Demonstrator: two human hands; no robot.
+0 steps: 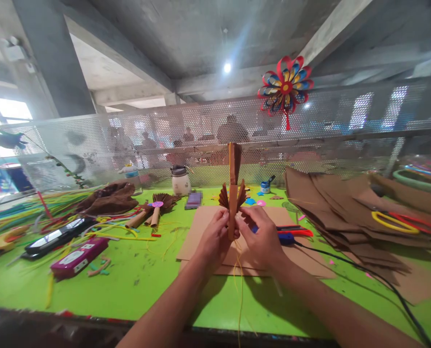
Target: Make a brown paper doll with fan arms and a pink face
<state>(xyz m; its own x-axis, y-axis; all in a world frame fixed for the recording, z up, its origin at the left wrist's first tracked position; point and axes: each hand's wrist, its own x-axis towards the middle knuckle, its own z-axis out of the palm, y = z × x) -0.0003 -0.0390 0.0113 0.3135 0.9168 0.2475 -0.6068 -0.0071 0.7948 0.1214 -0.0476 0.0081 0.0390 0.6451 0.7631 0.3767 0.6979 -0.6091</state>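
Note:
Between my two hands stands a brown folded-paper figure (233, 198), upright, with a tall flat strip in the middle and a pleated fan on each side. My left hand (217, 237) pinches its lower left side. At its lower right side, the thumb and fingers of my right hand (261, 234) are closed on it too. A thin yellow string (241, 299) hangs down below the figure. Under the hands lie brown cardboard sheets (197, 232). A blue-handled tool (286, 238) with a black cable lies just beyond my right hand, partly hidden by it.
Brown paper sheets (320, 208) with yellow-handled scissors (393, 222) are piled right. Left are a purple power strip (78, 257), a black device (56, 238), rolled paper pieces (155, 215) and coloured strips. A jar (180, 181) stands before a perforated metal screen (146, 130).

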